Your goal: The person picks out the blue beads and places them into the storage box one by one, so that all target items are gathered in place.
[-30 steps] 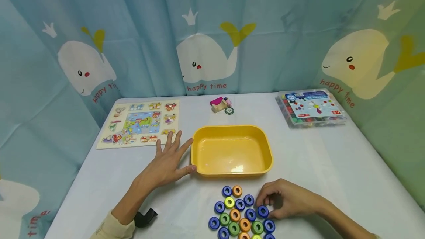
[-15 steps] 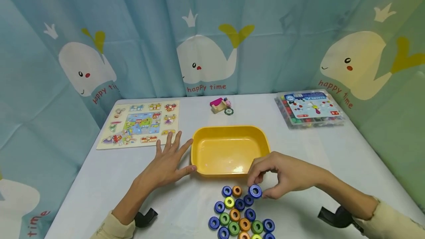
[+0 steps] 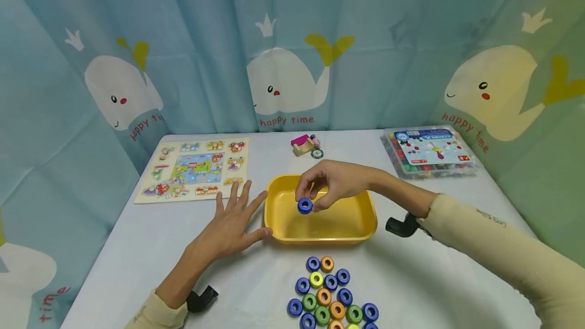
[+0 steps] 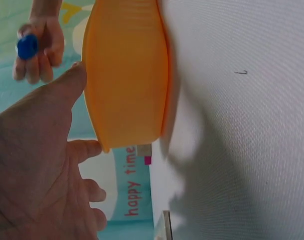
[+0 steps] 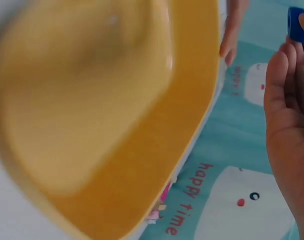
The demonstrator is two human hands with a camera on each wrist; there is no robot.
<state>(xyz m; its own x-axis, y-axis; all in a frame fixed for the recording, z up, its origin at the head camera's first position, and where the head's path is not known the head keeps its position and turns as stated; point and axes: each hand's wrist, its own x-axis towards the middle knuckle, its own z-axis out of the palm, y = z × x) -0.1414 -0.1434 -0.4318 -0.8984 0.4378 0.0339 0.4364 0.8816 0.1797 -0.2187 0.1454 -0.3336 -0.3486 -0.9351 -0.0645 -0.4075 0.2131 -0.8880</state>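
Note:
My right hand (image 3: 331,184) pinches a blue ring (image 3: 305,206) between thumb and fingertips, above the yellow tray (image 3: 320,238). The same blue ring (image 5: 297,25) shows at the top right corner of the right wrist view. With fingers spread, my left hand (image 3: 235,222) touches the left rim of the tray; in the left wrist view its thumb and index finger meet the tray's edge (image 4: 127,75). In front of the tray lies a group of rings in blue, orange, green and yellow, among them an orange ring (image 3: 327,264) and a green ring (image 3: 354,314).
A wooden picture puzzle board (image 3: 192,169) lies at the back left. Small toy pieces (image 3: 303,144) and a round chip (image 3: 317,154) sit behind the tray. At the back right is a clear plastic box (image 3: 429,151) of colourful parts. A whale-print curtain (image 3: 205,65) encloses the table.
My right hand has picked up a blue ring from the right of the group and carried it up and left over the tray. The left hand has stayed in place.

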